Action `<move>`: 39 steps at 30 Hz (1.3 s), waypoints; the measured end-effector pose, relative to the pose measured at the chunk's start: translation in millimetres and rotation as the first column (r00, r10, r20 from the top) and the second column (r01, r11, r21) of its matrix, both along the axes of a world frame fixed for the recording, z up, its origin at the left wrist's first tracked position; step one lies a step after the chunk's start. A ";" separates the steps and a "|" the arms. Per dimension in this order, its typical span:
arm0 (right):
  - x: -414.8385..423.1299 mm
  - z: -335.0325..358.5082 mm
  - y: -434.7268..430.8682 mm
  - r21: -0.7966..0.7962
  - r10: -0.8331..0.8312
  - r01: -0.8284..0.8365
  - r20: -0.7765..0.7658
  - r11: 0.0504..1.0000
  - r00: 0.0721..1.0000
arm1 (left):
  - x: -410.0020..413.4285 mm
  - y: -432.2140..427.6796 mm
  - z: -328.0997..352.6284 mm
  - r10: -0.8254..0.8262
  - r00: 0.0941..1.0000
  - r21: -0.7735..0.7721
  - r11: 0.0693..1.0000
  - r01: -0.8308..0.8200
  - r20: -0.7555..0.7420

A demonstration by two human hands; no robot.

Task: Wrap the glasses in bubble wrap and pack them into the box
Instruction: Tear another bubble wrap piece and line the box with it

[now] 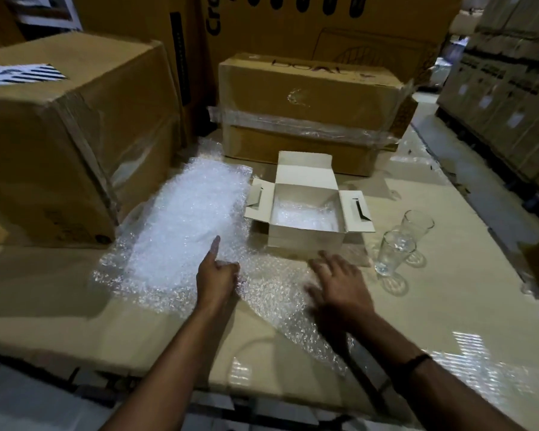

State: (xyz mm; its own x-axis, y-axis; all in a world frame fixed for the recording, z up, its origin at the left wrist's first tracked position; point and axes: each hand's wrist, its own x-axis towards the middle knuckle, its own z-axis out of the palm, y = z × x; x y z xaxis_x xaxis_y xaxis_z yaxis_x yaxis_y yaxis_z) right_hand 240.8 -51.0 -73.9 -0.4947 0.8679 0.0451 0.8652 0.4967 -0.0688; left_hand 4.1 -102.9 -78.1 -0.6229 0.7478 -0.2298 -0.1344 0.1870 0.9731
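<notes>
Although the box (307, 241) stands open in the centre of the frame, with its flaps turned out and a layer of bubble wrap (305, 216) on its bottom, no glass is inside it as far as I can see. The glasses (394, 255) stand bare and upright at the right of the frame, near the box and close to each other. I count at least two, maybe three, because they are transparent and overlap. So I judge that the task is at its beginning: the box is lined, the wrapping is not yet started, and every glass waits to be wrapped and packed.

More wrap lies as a thick heap (187, 219) at the centre left, reaching to the left flap of the box. One sheet (277, 297) is spread in the lower centre, in front of the box. The left hand (217, 275) rests at the near end of the heap, its index finger straight and pointing up the frame, the other fingers curled. Whether they pinch the sheet I cannot tell. The right hand (339, 283) is blurred, its fingers spread flat over the sheet, with nothing held. Both hands seem to prepare the sheet, and neither touches a glass. Big cartons (59, 135) stand in the upper left and behind the box.
</notes>
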 end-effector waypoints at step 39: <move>79.5 7.9 -0.9 -0.621 -0.604 0.222 -0.514 0.752 0.609 | 61.2 -35.8 -17.8 -0.421 0.291 -0.301 0.875 0.379 -0.859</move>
